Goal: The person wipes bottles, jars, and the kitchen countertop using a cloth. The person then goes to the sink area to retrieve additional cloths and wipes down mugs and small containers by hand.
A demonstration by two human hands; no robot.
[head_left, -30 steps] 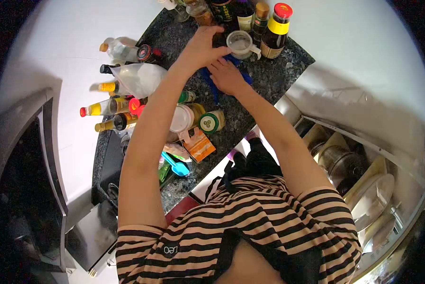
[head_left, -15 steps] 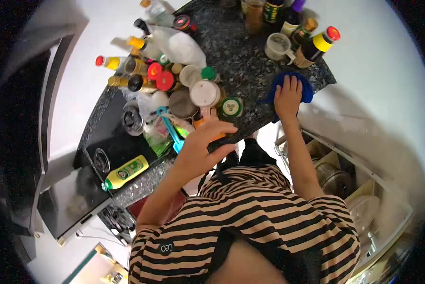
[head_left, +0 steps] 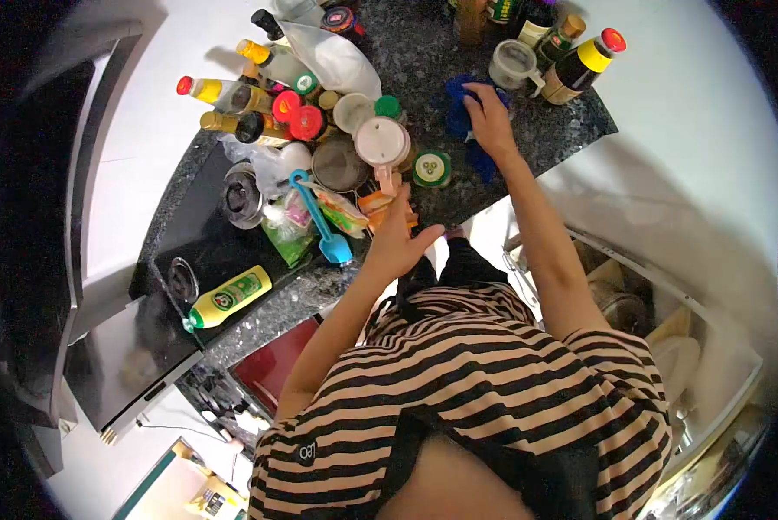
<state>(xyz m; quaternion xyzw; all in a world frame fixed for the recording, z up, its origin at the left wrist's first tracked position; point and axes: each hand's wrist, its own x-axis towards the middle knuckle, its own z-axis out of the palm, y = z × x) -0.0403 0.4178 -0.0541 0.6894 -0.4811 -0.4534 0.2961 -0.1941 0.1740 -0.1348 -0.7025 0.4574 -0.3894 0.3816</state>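
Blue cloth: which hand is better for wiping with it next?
Probably the right hand: it rests on the blue cloth. The left hand is away from it, by the orange box.

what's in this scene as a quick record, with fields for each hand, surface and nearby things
left hand: open, thumb spread, beside the orange box; contact unclear
right hand: on the blue cloth
surface: dark speckled countertop
right of cloth: clear handled cup, red-capped dark sauce bottle
farther left: yellow bottle with green label, turquoise scoop
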